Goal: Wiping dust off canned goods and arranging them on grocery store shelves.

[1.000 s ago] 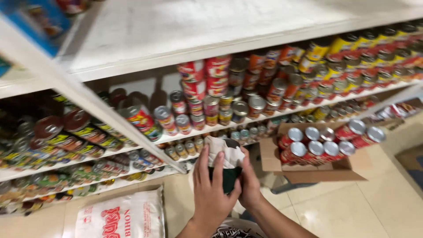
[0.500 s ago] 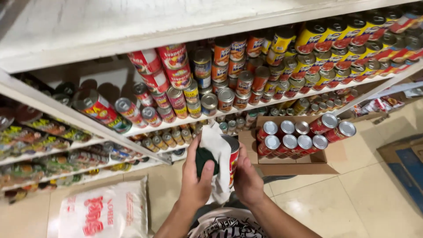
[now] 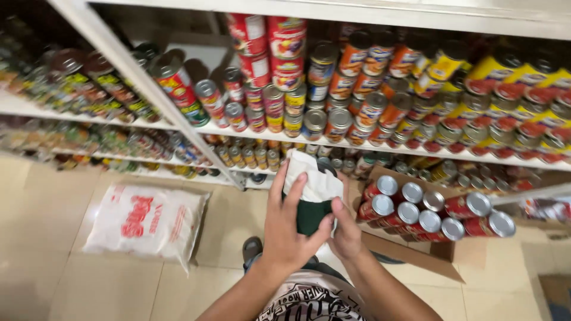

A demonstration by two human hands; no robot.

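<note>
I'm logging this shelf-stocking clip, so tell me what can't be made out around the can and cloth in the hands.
Head view only:
- Dark can: mostly hidden by the white cloth and both hands; its label can't be seen.
- Right hand: fingers hidden behind can and cloth.
- Left hand: palm faces away, grip unseen.
- Cardboard box: cans cover its inside.
- Left shelves: blurred.

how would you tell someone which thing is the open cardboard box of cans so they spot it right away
Start at the long white shelves packed with cans, then drop to the tiled floor at their foot, just right of the person's hands. The cardboard box sits there, flaps open, its red cans lying on their sides with silver lids showing, unlike the upright shelf stock.
</note>
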